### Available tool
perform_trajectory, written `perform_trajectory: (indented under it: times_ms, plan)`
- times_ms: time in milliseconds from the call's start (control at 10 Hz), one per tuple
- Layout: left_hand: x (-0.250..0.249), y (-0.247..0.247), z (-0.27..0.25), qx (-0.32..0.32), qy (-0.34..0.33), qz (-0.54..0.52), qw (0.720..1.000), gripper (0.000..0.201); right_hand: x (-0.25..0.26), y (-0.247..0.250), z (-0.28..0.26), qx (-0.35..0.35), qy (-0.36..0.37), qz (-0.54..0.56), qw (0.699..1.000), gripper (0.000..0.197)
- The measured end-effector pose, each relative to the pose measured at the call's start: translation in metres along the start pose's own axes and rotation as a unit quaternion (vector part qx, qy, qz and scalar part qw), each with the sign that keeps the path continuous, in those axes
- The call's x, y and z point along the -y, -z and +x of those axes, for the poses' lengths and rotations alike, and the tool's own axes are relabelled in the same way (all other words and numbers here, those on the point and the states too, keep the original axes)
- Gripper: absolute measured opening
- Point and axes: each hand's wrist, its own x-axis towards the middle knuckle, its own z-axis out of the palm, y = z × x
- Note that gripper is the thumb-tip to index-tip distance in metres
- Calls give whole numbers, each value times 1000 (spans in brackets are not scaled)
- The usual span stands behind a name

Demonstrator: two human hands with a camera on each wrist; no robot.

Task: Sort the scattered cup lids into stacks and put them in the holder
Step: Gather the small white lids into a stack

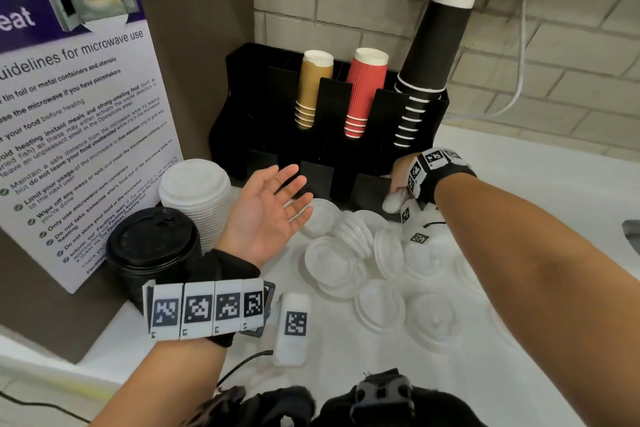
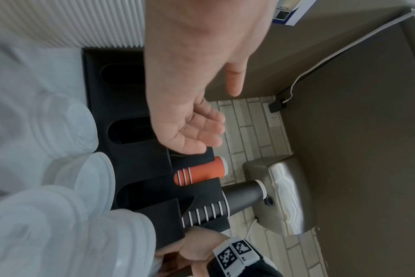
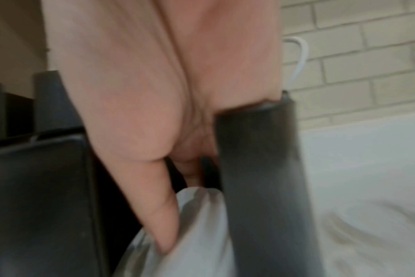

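Note:
Several clear lids (image 1: 332, 262) lie scattered on the white counter (image 1: 363, 364) in front of the black holder (image 1: 270, 149). My right hand (image 1: 398, 189) reaches into the holder's rightmost front slot and holds a small stack of clear lids (image 3: 199, 224) there, thumb pressed on them. My left hand (image 1: 270, 211) hovers palm up, fingers relaxed and empty, just left of the pile. A tall stack of white lids (image 1: 195, 191) and a stack of black lids (image 1: 152, 246) stand at the left. In the left wrist view my left hand (image 2: 197, 129) is empty above the holder (image 2: 130, 168).
The holder's upper slots carry gold cups (image 1: 313, 90), red cups (image 1: 365, 94) and black cups (image 1: 429, 55). A microwave notice board (image 1: 76, 121) stands at the left. A brick wall (image 1: 554, 55) is behind, a sink edge (image 1: 632, 236) at the right, a white tagged box (image 1: 292, 328) near me.

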Motion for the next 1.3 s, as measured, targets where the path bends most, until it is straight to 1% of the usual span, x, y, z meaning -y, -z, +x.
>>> perform_trajectory:
  times_ms: [100,200,300,400,500,600,700,800,900,1000,1100,1200,1300]
  plan:
    - [1,-2,-1,9,1,3,1000,27,-7,1,1,21,36,-67,997,55]
    - [0,0,-1,15,-2,7,1000,28,4,2,-14,-16,55,-47,997,53]
    - [-2,4,-1,12,-6,13,1000,28,3,0,-9,-8,73,-59,996,49]
    - [-3,7,-2,8,-6,20,1000,28,1,-1,-18,-85,90,-74,990,45]
    - [-4,7,0,8,-6,41,999,26,7,21,-38,-151,69,-57,984,43]
    - [-3,4,4,-2,-17,74,997,27,13,50,-67,-201,49,80,975,44]
    - [2,-4,6,6,-38,115,993,46,22,43,-117,-142,160,388,897,40]
    - [5,-14,7,52,-49,138,988,84,38,7,-160,-7,233,562,794,34]
    - [5,-22,8,100,-67,132,984,87,54,-22,-175,27,244,580,776,30]
    - [6,-25,6,109,-76,126,983,61,62,-43,-181,21,226,560,796,28]
    - [8,-23,2,88,-78,113,987,41,59,-53,-184,-46,252,467,846,31]
    - [8,-19,0,79,-68,79,991,43,56,-55,-188,-71,306,450,836,49]
    - [8,-16,-1,103,-69,50,991,45,57,-58,-190,-75,348,441,824,49]
